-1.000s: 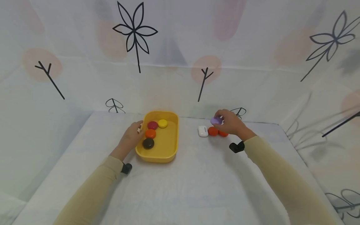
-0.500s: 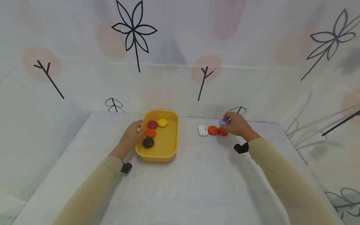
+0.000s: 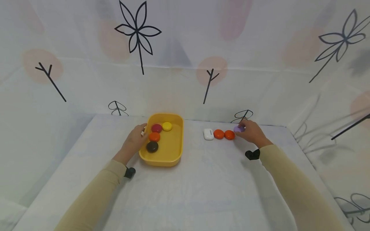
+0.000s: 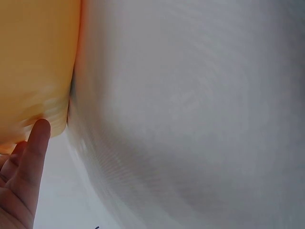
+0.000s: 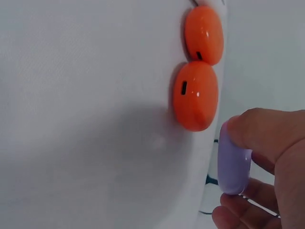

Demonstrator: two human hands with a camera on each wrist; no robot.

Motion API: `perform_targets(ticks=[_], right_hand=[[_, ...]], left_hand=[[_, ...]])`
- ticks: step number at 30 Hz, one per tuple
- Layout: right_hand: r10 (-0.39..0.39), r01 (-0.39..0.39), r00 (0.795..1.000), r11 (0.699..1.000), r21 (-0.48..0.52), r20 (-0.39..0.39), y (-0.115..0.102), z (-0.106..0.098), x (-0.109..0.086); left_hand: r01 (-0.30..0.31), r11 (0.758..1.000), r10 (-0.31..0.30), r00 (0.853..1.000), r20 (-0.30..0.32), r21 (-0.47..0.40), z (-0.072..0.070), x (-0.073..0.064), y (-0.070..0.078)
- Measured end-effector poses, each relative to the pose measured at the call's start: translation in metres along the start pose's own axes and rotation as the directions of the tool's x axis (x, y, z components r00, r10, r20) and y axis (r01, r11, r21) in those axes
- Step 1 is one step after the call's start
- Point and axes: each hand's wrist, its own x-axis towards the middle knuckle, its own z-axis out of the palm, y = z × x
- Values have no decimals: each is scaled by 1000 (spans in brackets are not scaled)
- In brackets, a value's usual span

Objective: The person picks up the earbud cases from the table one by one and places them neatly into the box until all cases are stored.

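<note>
My right hand pinches a glossy purple earbud case between thumb and fingers. In the right wrist view the purple case stands on edge, apart from the nearer of two orange earbud cases. The head view shows these orange cases side by side, left of my right hand, beside a white case. At the left, my left hand touches the side of a yellow tray. Its fingers lie fairly straight against the outer wall in the left wrist view; the thumb's hold is unclear.
Inside the tray lie a dark red round piece, a yellow one, an orange one and a black one. A patterned cloth backdrop rises behind the white table.
My right hand has moved rightward with the purple case, from above the orange cases to their right side, uncovering both. The left hand and tray have stayed put.
</note>
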Motion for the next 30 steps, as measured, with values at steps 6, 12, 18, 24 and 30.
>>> perform_targets(ticks=[6,12,18,24,30], right_hand=[[49,-49,999,999,-12,20,9,7,3],[61,-60,997,998,-29,57,17,12,5],[61,-58,995,997,-48,73,20,15,5],[69,-65,995,997,-52,72,21,19,7],[79,-76,994,996,-46,74,22,19,6]], left_hand=[[-25,999,25,1000,-1,25,-1,0,0],[-19,999,19,1000,-4,46,-2,0,2],[-2,998,3,1000,-4,60,-2,-1,3],[-9,998,10,1000,-6,62,-3,-2,4],[-15,997,16,1000,-18,76,-3,-1,4]])
